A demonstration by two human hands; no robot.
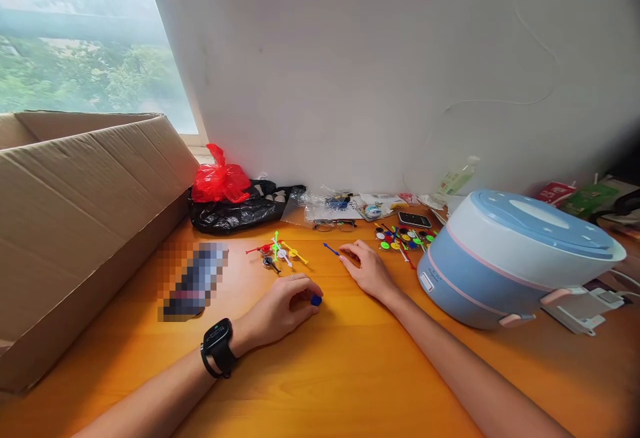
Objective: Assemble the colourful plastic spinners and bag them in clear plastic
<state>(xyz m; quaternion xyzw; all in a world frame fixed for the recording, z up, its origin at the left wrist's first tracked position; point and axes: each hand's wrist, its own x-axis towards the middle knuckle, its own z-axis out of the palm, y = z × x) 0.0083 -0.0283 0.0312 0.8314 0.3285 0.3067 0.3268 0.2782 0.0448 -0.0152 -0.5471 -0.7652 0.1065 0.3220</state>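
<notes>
My left hand (285, 308), with a black watch on the wrist, rests on the orange table (320, 385) and pinches a small blue disc (316, 300) between its fingertips. My right hand (367, 268) lies palm down a little farther back, its fingers curled on the end of a thin blue stick (331, 249). Just behind my left hand lies a cluster of coloured sticks and discs (277, 253). A second pile of coloured discs and sticks (405, 238) sits to the right of my right hand.
A big cardboard box (75, 225) fills the left side. A blue and white round cooker (505, 258) stands at the right. Red and black plastic bags (230, 201), glasses (335, 225), a phone (414, 219) and clutter line the wall. A blurred-out object (195, 281) lies left.
</notes>
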